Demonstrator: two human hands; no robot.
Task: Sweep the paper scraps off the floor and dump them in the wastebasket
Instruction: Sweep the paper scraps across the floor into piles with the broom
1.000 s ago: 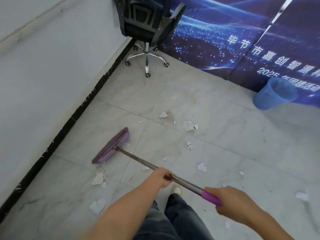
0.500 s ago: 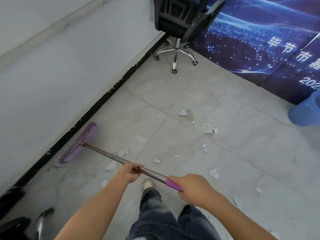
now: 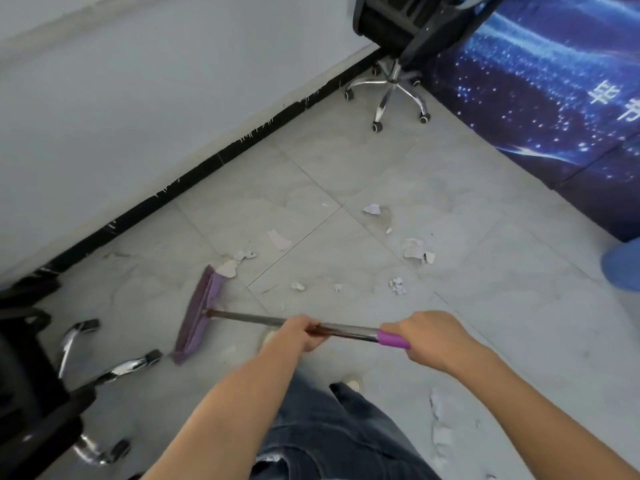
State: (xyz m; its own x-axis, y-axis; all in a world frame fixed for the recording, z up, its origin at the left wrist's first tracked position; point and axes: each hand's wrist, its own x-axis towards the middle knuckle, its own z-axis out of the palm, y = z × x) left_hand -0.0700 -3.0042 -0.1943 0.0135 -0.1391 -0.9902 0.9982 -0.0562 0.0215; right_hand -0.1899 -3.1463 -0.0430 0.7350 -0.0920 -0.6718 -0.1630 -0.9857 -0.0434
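Observation:
I hold a broom with a purple head (image 3: 200, 318) and a metal handle (image 3: 252, 318). My left hand (image 3: 294, 336) grips the metal shaft mid-way. My right hand (image 3: 431, 337) grips the purple end grip (image 3: 391, 338). The broom head rests on the grey tile floor, its far end touching a white paper scrap (image 3: 227, 268). Several more scraps (image 3: 414, 251) lie scattered on the tiles ahead, and some lie by my right leg (image 3: 440, 424). The blue wastebasket (image 3: 623, 268) shows only partly at the right edge.
A black office chair (image 3: 391, 77) stands in the far corner by the blue banner wall (image 3: 554, 81). A second chair's base (image 3: 114, 370) sits close at the lower left. A white wall with a black baseboard (image 3: 207, 168) runs along the left.
The broom head has swept away from the baseboard toward me and to the right, pushing scraps along. The view has turned left, bringing a second chair base into view.

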